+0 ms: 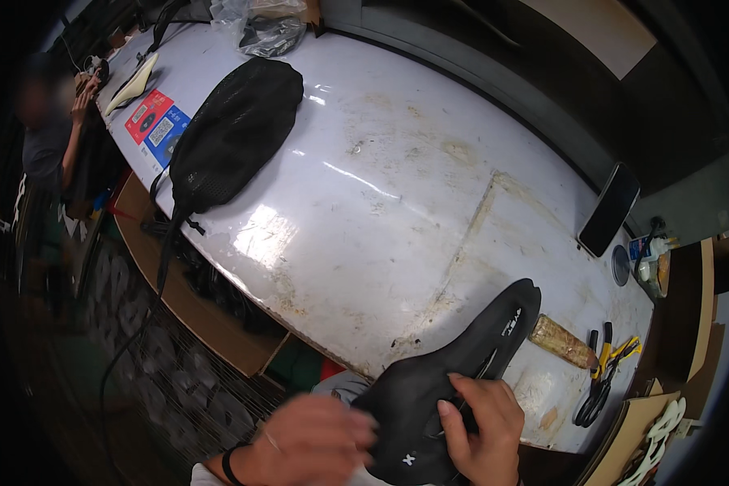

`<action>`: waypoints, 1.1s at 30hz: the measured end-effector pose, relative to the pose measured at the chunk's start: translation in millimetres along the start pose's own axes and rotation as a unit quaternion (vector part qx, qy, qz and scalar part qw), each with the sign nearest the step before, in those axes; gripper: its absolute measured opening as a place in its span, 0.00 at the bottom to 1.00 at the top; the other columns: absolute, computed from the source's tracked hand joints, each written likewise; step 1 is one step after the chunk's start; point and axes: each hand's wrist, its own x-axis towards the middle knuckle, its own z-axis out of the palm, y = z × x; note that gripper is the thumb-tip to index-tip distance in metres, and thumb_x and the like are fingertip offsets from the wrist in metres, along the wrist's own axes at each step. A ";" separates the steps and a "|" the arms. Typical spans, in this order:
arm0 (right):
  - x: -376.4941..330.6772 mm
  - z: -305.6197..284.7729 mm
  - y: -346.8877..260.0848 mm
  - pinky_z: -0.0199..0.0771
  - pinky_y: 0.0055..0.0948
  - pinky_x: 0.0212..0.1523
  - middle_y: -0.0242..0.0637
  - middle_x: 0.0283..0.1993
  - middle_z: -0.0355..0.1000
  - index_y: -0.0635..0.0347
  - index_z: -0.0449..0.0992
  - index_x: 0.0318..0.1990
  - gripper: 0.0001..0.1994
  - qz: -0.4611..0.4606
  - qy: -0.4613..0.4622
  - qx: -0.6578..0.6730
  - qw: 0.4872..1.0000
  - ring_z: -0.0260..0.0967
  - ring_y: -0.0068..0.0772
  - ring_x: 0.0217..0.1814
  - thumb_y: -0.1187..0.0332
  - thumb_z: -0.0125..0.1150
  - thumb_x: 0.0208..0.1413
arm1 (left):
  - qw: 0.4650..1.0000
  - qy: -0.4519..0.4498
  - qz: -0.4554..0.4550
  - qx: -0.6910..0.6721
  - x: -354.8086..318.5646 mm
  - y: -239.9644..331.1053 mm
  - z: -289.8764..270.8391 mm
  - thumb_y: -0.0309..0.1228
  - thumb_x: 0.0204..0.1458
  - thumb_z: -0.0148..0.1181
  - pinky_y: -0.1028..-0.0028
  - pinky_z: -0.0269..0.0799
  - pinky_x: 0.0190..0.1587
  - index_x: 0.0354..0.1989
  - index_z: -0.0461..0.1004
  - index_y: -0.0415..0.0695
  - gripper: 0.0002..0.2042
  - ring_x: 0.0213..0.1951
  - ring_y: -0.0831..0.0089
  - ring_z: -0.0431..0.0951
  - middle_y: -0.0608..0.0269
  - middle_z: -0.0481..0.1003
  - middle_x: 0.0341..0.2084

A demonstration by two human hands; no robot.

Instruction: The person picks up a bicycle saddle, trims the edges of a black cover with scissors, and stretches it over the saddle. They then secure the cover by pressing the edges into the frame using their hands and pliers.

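A black bicycle saddle (409,385) lies at the near edge of the table, its narrow nose pointing away to the right. My right hand (490,425) grips the saddle around its middle and right side, thumb and fingers bent over the cover. Beside the wide rear part, at the left edge, is my left hand (308,437), smeared by motion. Its fingertips are too blurred to tell whether they pinch the edge. A black band circles the left wrist.
Right of the saddle lie a worn cylindrical piece (563,342), yellow-and-black pliers (603,356) and black-handled scissors (595,401). A phone (609,211) leans at the back right. A black mesh bag (239,130) and pale saddle (134,85) lie farther left, near another person (49,121).
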 end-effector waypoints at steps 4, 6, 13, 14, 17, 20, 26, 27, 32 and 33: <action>-3.8 -4.3 3.9 0.76 0.40 0.42 0.50 0.42 0.77 0.69 0.79 0.48 0.11 0.017 -0.009 -0.003 1.000 0.76 0.49 0.42 0.77 0.68 0.58 | 0.982 -0.117 0.120 0.093 2.6 12.3 23.8 0.32 0.60 0.65 0.56 0.78 0.53 0.43 0.82 0.40 0.09 0.49 0.56 0.84 0.49 0.81 0.49; -4.3 -0.2 11.9 0.76 0.39 0.41 0.47 0.42 0.78 0.69 0.79 0.46 0.09 0.019 -0.011 -0.010 1.000 0.76 0.45 0.43 0.74 0.66 0.61 | 0.964 -0.151 0.143 0.168 -3.9 9.7 23.6 0.36 0.62 0.63 0.55 0.76 0.56 0.44 0.83 0.42 0.11 0.50 0.56 0.84 0.50 0.81 0.49; 4.2 -3.0 12.1 0.74 0.33 0.27 0.42 0.28 0.77 0.66 0.82 0.45 0.16 -0.012 0.008 -0.027 1.000 0.76 0.40 0.26 0.73 0.78 0.49 | 0.934 -0.237 -0.012 0.266 -2.5 25.6 16.2 0.52 0.68 0.52 0.48 0.52 0.74 0.55 0.82 0.57 0.19 0.69 0.52 0.68 0.53 0.72 0.65; 3.6 -4.6 11.7 0.74 0.32 0.26 0.41 0.28 0.78 0.66 0.82 0.45 0.16 -0.008 0.003 -0.034 0.999 0.76 0.39 0.25 0.72 0.78 0.49 | 0.933 -0.243 -0.008 0.265 -2.7 25.7 19.1 0.52 0.68 0.52 0.48 0.52 0.74 0.55 0.82 0.57 0.19 0.69 0.52 0.68 0.53 0.72 0.65; 1.8 -3.6 15.9 0.75 0.31 0.26 0.40 0.28 0.78 0.65 0.82 0.45 0.16 -0.012 0.011 -0.036 0.999 0.76 0.38 0.25 0.71 0.78 0.49 | 0.903 -0.220 0.012 0.369 -1.9 25.7 28.2 0.36 0.62 0.61 0.49 0.53 0.74 0.57 0.82 0.62 0.16 0.70 0.54 0.67 0.57 0.71 0.66; 0.8 -3.7 16.2 0.76 0.31 0.25 0.39 0.28 0.79 0.65 0.82 0.45 0.16 -0.018 0.019 -0.031 0.999 0.77 0.38 0.25 0.71 0.78 0.49 | 0.903 -0.196 0.011 0.383 -3.3 25.6 36.6 0.34 0.59 0.64 0.50 0.57 0.73 0.57 0.82 0.62 0.17 0.70 0.54 0.67 0.58 0.71 0.66; -2.5 -8.3 20.3 0.76 0.30 0.26 0.40 0.32 0.79 0.66 0.82 0.46 0.17 -0.014 0.033 0.006 0.999 0.78 0.36 0.26 0.72 0.77 0.50 | 0.890 -0.242 -0.018 0.386 10.4 37.8 39.3 0.31 0.60 0.59 0.50 0.63 0.68 0.56 0.81 0.56 0.16 0.69 0.50 0.68 0.56 0.72 0.66; -3.9 -11.1 22.6 0.75 0.29 0.25 0.41 0.34 0.79 0.66 0.82 0.47 0.17 -0.018 0.049 0.032 0.998 0.78 0.34 0.27 0.73 0.77 0.50 | 0.890 -0.239 -0.014 0.387 13.1 40.1 38.7 0.31 0.60 0.59 0.50 0.63 0.68 0.56 0.81 0.56 0.16 0.69 0.50 0.68 0.56 0.72 0.66; -6.5 -22.0 33.0 0.73 0.31 0.34 0.46 0.48 0.70 0.68 0.78 0.56 0.23 0.100 0.153 -0.050 0.982 0.70 0.35 0.35 0.74 0.74 0.51 | 0.872 -0.304 -0.013 0.384 22.2 43.6 36.2 0.30 0.62 0.55 0.50 0.63 0.68 0.59 0.78 0.51 0.17 0.69 0.48 0.69 0.52 0.71 0.66; -5.5 -20.4 40.0 0.74 0.33 0.36 0.46 0.48 0.70 0.68 0.77 0.56 0.24 0.068 0.135 -0.080 0.985 0.71 0.38 0.37 0.73 0.75 0.50 | 0.873 -0.304 -0.006 0.381 23.3 44.7 35.4 0.30 0.62 0.55 0.50 0.63 0.68 0.59 0.78 0.51 0.17 0.69 0.48 0.69 0.52 0.71 0.66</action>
